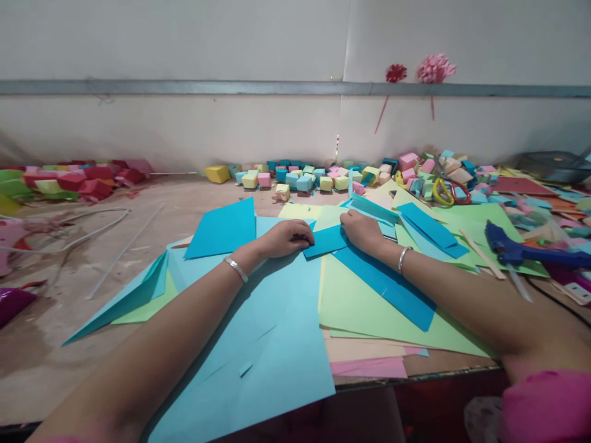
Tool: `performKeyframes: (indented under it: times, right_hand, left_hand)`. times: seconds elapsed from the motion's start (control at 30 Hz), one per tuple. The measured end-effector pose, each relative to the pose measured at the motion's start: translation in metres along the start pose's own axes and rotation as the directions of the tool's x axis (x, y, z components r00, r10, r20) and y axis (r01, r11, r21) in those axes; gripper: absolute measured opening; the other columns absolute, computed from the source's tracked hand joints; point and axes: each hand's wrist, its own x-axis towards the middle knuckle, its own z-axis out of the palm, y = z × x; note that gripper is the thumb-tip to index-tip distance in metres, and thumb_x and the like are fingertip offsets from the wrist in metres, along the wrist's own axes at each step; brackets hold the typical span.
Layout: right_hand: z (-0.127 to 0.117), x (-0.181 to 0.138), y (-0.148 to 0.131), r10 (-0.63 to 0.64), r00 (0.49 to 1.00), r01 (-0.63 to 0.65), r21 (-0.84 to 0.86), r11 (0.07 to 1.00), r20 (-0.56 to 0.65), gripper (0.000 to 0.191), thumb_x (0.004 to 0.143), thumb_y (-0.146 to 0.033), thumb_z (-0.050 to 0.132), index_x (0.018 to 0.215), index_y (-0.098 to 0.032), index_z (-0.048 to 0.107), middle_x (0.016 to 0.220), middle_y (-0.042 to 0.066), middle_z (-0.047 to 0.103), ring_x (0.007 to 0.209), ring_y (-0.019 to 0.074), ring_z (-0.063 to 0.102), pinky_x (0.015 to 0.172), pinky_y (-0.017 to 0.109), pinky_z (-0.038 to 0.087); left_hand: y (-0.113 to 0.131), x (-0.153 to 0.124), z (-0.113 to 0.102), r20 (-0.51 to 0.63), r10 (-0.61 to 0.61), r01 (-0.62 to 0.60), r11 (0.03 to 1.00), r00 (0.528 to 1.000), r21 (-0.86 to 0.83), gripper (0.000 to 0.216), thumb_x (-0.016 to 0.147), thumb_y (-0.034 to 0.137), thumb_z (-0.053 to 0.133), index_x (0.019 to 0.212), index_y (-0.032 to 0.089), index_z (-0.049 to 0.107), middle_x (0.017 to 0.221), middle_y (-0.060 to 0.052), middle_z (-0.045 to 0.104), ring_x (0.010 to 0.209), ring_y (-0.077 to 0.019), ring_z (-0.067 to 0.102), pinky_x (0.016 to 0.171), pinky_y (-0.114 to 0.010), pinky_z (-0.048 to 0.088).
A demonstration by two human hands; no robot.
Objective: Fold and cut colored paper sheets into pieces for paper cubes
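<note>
A folded-looking strip of blue paper point(327, 240) stretches between my two hands over the middle of the table. My left hand point(287, 239) has its fingers curled in at the strip's left end. At the other end, the closed fingers of my right hand point(362, 230) grip it. Under my left forearm lies a large light blue sheet point(277, 320), with a darker blue piece point(226, 231) behind the wrist. A longer blue strip point(388, 283) runs beneath my right wrist, on top of pale green sheets point(355, 307).
Small coloured paper boxes point(295, 179) line the back by the wall, with red ones point(95, 187) at left. Scissors point(450, 189) and a blue glue gun point(530, 251) lie at right. A clear glue stick point(124, 252) and a white cable point(87, 237) lie on the left.
</note>
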Motion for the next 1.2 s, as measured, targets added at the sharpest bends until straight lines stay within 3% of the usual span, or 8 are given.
performKeyframes:
  times: [0.27, 0.6, 0.9, 0.97, 1.1, 1.2]
  right_hand:
    - [0.001, 0.0, 0.0, 0.003, 1.0, -0.004, -0.011, 1.0, -0.008, 0.029, 0.097, -0.022, 0.032, 0.108, -0.017, 0.058, 0.107, 0.013, 0.06, 0.089, 0.0226, 0.061, 0.062, 0.028, 0.038]
    - [0.005, 0.002, 0.002, 0.005, 1.0, -0.006, -0.023, 1.0, -0.019, 0.029, 0.097, -0.024, 0.034, 0.108, -0.017, 0.059, 0.108, 0.013, 0.06, 0.09, 0.0229, 0.06, 0.063, 0.028, 0.037]
    - [0.006, 0.002, 0.002, 0.002, 1.0, -0.003, -0.029, 1.0, -0.028, 0.027, 0.097, -0.024, 0.035, 0.108, -0.017, 0.059, 0.109, 0.012, 0.061, 0.089, 0.0228, 0.06, 0.062, 0.028, 0.036]
    - [0.006, 0.002, 0.002, 0.003, 1.0, -0.004, -0.027, 1.0, -0.03, 0.027, 0.097, -0.024, 0.035, 0.108, -0.017, 0.059, 0.109, 0.012, 0.061, 0.09, 0.023, 0.06, 0.063, 0.028, 0.036]
    - [0.007, 0.002, 0.003, 0.001, 1.0, -0.001, -0.018, 1.0, -0.03, 0.028, 0.097, -0.023, 0.034, 0.108, -0.017, 0.059, 0.108, 0.013, 0.061, 0.09, 0.0235, 0.06, 0.063, 0.028, 0.036]
    - [0.006, 0.002, 0.003, 0.0, 1.0, 0.0, -0.012, 1.0, -0.024, 0.029, 0.097, -0.023, 0.034, 0.109, -0.017, 0.059, 0.109, 0.013, 0.061, 0.092, 0.0239, 0.06, 0.063, 0.029, 0.036]
  left_hand:
    - [0.005, -0.002, -0.007, 0.088, -0.055, 0.055, 0.999, 0.995, 0.003, 0.026, 0.08, 0.039, 0.068, 0.097, 0.02, 0.069, 0.099, -0.007, 0.063, 0.087, -0.0178, 0.059, 0.073, -0.027, 0.046]
    - [0.023, 0.004, 0.001, 0.108, -0.15, 0.137, 0.984, 0.983, 0.117, 0.026, 0.071, 0.02, 0.061, 0.097, 0.015, 0.061, 0.099, -0.009, 0.056, 0.089, -0.022, 0.053, 0.079, -0.034, 0.044]
    - [0.018, 0.001, -0.004, 0.151, -0.138, 0.124, 0.987, 0.979, 0.099, 0.051, 0.067, 0.046, 0.074, 0.104, 0.015, 0.06, 0.101, -0.009, 0.056, 0.09, -0.0219, 0.053, 0.079, -0.033, 0.045]
    - [0.018, 0.002, -0.005, 0.164, -0.128, 0.115, 0.99, 0.978, 0.085, 0.046, 0.073, 0.049, 0.07, 0.104, 0.016, 0.061, 0.1, -0.008, 0.057, 0.089, -0.0202, 0.054, 0.078, -0.031, 0.045]
    - [0.017, 0.008, 0.003, 0.11, -0.146, 0.133, 0.985, 0.983, 0.11, 0.029, 0.09, 0.042, 0.047, 0.091, 0.017, 0.063, 0.089, -0.007, 0.058, 0.085, -0.0191, 0.054, 0.076, -0.03, 0.043]
    - [0.015, 0.012, 0.015, 0.021, -0.181, 0.175, 0.971, 0.983, 0.162, 0.027, 0.083, 0.043, 0.059, 0.084, 0.017, 0.06, 0.084, -0.007, 0.055, 0.083, -0.0215, 0.051, 0.073, -0.032, 0.039]
